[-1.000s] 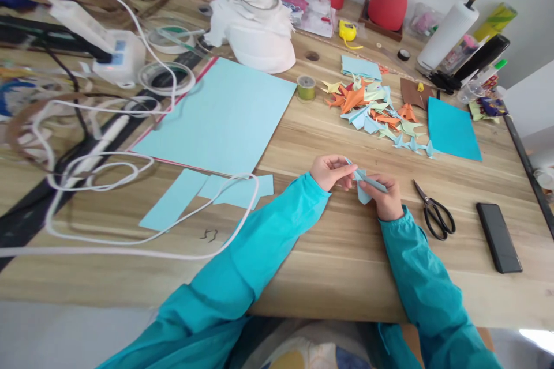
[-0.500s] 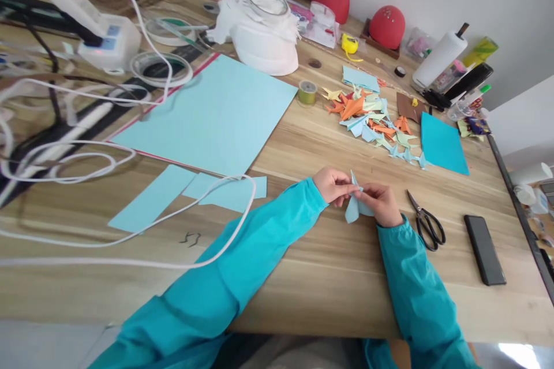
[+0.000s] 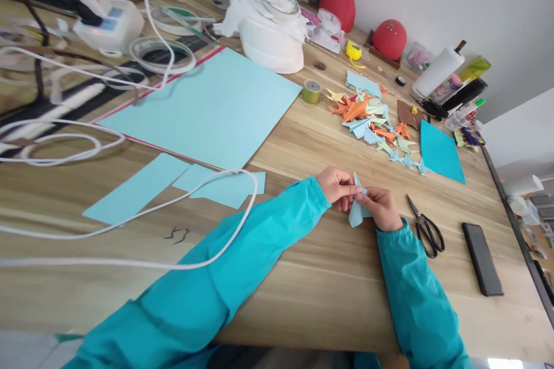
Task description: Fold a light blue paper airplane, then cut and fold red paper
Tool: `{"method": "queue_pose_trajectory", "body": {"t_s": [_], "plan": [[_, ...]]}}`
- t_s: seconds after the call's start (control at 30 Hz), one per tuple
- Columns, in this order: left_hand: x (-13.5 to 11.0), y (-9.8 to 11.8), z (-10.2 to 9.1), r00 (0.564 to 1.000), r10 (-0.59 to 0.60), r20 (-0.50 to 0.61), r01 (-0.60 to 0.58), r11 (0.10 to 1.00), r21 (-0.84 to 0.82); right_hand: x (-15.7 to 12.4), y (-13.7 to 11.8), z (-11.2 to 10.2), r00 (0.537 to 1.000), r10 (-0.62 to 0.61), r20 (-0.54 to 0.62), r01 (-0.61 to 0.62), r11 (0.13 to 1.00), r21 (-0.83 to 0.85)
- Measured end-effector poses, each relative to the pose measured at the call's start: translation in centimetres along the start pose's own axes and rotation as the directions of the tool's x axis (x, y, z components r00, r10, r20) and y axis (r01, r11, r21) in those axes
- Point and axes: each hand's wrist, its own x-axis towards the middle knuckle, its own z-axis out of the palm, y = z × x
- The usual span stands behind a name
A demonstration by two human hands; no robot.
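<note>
A small folded piece of light blue paper is pinched between both hands just above the wooden table. My left hand grips its upper left side with closed fingers. My right hand holds its right side, fingers curled round it. Both arms wear teal sleeves. Past the hands lies a heap of folded paper figures in orange, blue and pale green.
Black scissors and a dark phone lie right of my hands. A large light blue sheet, cut blue strips and a white cable are to the left. A teal sheet, green thread spool, white bowl-like object and paper roll stand farther back.
The paper piece has been turned from lying across my right hand to pointing up and down between both hands. My hands have drawn closer together. The camera view has shifted slightly.
</note>
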Motion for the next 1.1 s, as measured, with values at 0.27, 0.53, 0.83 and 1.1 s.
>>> {"method": "queue_pose_trajectory", "body": {"t_s": [0.27,0.53,0.83,1.1], "plan": [[-0.3,0.4,0.8,0.999,-0.001,-0.049,-0.001,0.999,-0.041,-0.2,0.6,-0.2,0.999,-0.011,-0.052,0.015,0.996,0.087],[-0.1,0.1,1.4,0.97,0.103,-0.219,-0.097,0.994,0.042,-0.4,0.0,0.5,0.996,-0.062,-0.065,0.061,0.998,-0.019],[-0.1,0.0,1.3,0.981,0.122,-0.154,-0.13,0.991,-0.042,-0.3,0.4,0.1,0.999,-0.038,-0.003,0.038,0.995,0.096],[-0.7,0.6,1.5,0.978,0.121,-0.167,-0.133,0.989,-0.062,-0.3,0.4,-0.2,0.999,0.025,0.04,-0.031,0.983,0.18]]}}
